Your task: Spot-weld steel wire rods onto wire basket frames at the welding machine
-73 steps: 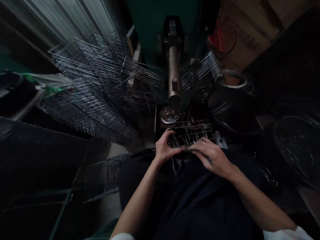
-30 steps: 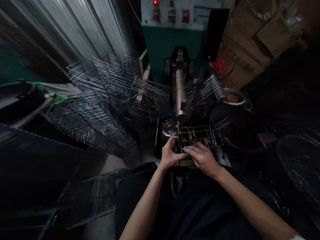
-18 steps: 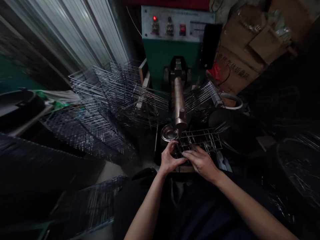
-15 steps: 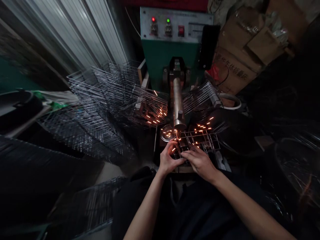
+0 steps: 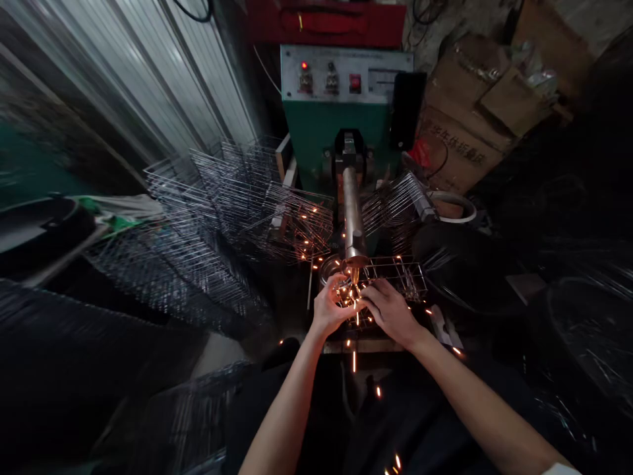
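A metal wire grid (image 5: 413, 280) lies beneath the electrode arm (image 5: 354, 214) of a spot welder (image 5: 316, 119), and sparks fly from the tip. Left of the tip, my left hand (image 5: 327, 310) is closed on the near edge of the grid, its thumb and index finger curved around the weld spot. My right hand (image 5: 394, 313) grips the grid just right of the tip, fingers bent over the wires. Glare and fingers hide the exact contact points. Behind my left hand sits a small round metal dish (image 5: 332, 265).
Stacked wire grids (image 5: 198, 218) fill the left side. More wire pieces (image 5: 390, 208) hang right of the arm. The control panel (image 5: 368, 82) has a red lamp lit, with a black phone-like slab (image 5: 408, 109) beside it. Cardboard boxes (image 5: 459, 132) stand at the back right.
The panel's green lamp has gone dark. Sparks now also fall toward my lap. My right hand has come slightly nearer the electrode tip, and the camera view has tilted up a little.
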Tool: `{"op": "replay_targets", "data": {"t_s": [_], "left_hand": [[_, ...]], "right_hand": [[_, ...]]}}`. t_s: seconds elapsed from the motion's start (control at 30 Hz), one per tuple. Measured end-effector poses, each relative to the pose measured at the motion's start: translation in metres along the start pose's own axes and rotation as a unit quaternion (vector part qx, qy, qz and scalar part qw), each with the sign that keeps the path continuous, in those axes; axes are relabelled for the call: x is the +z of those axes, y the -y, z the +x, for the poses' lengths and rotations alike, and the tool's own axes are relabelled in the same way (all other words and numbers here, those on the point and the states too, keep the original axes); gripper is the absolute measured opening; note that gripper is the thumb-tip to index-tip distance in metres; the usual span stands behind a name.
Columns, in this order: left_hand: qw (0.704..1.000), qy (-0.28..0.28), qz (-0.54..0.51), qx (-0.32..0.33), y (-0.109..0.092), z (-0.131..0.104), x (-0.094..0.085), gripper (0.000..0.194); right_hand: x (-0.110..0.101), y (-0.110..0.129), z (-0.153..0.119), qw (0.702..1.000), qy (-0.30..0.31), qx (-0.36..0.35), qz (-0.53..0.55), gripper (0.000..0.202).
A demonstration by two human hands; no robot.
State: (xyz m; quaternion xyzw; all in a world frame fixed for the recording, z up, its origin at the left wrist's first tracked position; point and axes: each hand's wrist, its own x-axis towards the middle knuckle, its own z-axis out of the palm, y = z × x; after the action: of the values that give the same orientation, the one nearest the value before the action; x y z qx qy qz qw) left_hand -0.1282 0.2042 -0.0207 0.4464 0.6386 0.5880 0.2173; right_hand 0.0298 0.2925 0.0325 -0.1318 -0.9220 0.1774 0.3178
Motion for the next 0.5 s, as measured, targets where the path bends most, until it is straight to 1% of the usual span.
{"op": "replay_targets", "data": {"t_s": [0.07,0.13,0.2,0.27,0.37,0.43,0.5], "left_hand": [[1.000,-0.008,0.005,-0.012,-0.004,-0.004,0.000,0.065],[0.998,-0.029,0.044,-0.024,-0.008,-0.006,-0.002,0.065],[0.997,-0.034,0.060,-0.024,-0.008,-0.004,-0.005,0.066],[1.000,-0.011,0.023,-0.015,-0.005,0.001,-0.009,0.068],[0.998,0.025,-0.047,-0.022,0.002,0.009,-0.010,0.070],[0.993,0.030,-0.102,-0.044,0.006,0.013,-0.008,0.071],[0.984,0.026,-0.165,-0.063,0.010,0.016,-0.005,0.072]], "right_hand": [[-0.002,0.000,-0.001,1.000,0.003,0.011,0.010,0.011],[-0.004,-0.001,-0.002,1.000,0.002,0.018,0.017,0.011],[-0.005,-0.002,-0.002,1.000,-0.003,0.015,-0.006,0.009],[-0.005,-0.002,-0.002,0.999,-0.004,0.009,-0.053,0.006],[-0.007,0.001,0.001,0.994,-0.006,0.007,-0.111,0.013],[-0.008,0.003,0.004,0.991,-0.006,0.010,-0.137,0.015],[-0.009,0.002,0.007,0.988,-0.003,0.013,-0.155,0.013]]}}
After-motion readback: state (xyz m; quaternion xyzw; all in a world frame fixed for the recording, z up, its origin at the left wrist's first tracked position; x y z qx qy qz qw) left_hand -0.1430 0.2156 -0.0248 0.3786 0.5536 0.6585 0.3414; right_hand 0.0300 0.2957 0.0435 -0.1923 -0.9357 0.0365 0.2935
